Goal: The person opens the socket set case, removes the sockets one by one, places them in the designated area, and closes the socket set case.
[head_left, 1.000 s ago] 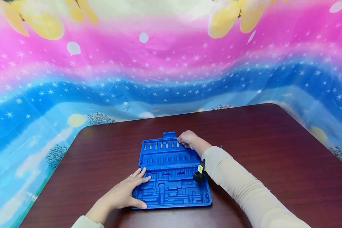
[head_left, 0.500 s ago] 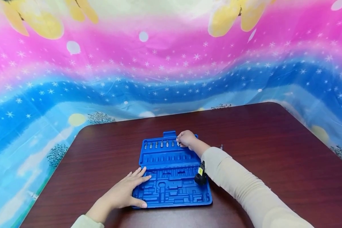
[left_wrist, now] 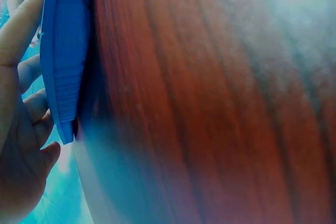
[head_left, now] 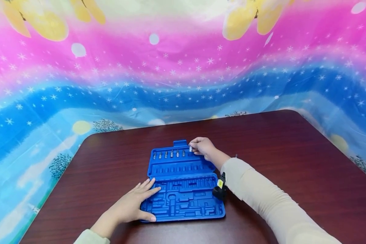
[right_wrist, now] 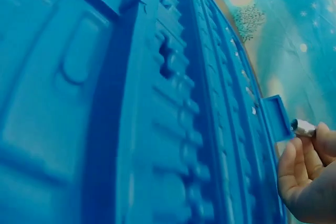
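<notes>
Near edge: left hand (head_left: 129, 207) is laid flat on the case's (head_left: 183, 200) front-left corner, fingers straight and spread, thumb along the near rim; nothing is gripped. Same seen in the left wrist view, hand (left_wrist: 18, 129) pressed against the case edge (left_wrist: 63, 61) on the table (left_wrist: 210, 103).

Case is open flat on the table (head_left: 277, 162), about centre, moulded tray halves facing up. Near half's recesses are seen unfilled. A small black device with a yellow tag (head_left: 220, 189) is worn on the right wrist, just over the case's right edge.

Far half: a row of bits (head_left: 168, 154) is seated upright along the back edge, left of the latch tab (head_left: 180, 142).

Right hand (head_left: 202, 146) is held over the far-right corner, fingers curled, a single bit (head_left: 190, 148) pinched at the fingertips just above the row's right end. Confirmed in the right wrist view: bit (right_wrist: 303, 127) between thumb and fingers (right_wrist: 320, 140), beside the tab (right_wrist: 276, 116).

Behind the table: backdrop (head_left: 183, 67), pink and blue.
</notes>
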{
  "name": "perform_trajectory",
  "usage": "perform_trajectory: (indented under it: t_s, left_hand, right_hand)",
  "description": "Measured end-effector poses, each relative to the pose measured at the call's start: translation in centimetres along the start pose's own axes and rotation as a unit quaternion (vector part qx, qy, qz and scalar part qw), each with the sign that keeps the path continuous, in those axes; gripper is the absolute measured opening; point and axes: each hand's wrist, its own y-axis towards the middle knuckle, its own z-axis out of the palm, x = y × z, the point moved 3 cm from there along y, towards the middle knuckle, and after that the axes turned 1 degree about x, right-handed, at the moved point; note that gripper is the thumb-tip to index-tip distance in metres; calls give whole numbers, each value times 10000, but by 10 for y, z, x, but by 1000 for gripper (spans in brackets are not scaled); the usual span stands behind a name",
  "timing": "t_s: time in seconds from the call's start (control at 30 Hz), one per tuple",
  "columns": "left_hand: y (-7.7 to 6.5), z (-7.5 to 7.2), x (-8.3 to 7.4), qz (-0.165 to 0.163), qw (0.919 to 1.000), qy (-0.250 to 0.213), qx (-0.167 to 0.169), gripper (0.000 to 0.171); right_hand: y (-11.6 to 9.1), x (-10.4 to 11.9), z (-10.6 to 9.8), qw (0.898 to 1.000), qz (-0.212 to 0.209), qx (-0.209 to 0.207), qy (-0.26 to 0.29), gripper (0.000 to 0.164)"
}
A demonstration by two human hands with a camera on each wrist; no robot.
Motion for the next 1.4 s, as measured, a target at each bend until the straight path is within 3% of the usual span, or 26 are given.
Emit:
perform_trajectory:
  t_s: [0.27, 0.67, 1.4]
  left_hand:
    - [-2, 1, 0, 135, 9997, -151, -139, 84]
    - [-3, 0, 4, 48, 9998, -88, -163, 83]
    - [-7, 1, 2, 267, 9988, -257, -311, 82]
  right_hand:
    - [-20, 5, -34, 9971, -284, 317, -626, 23]
    - [-36, 3, -82, 9950, -439, 355, -818, 27]
    - [-58, -25, -142, 9874, -472, 59, -1511, 30]
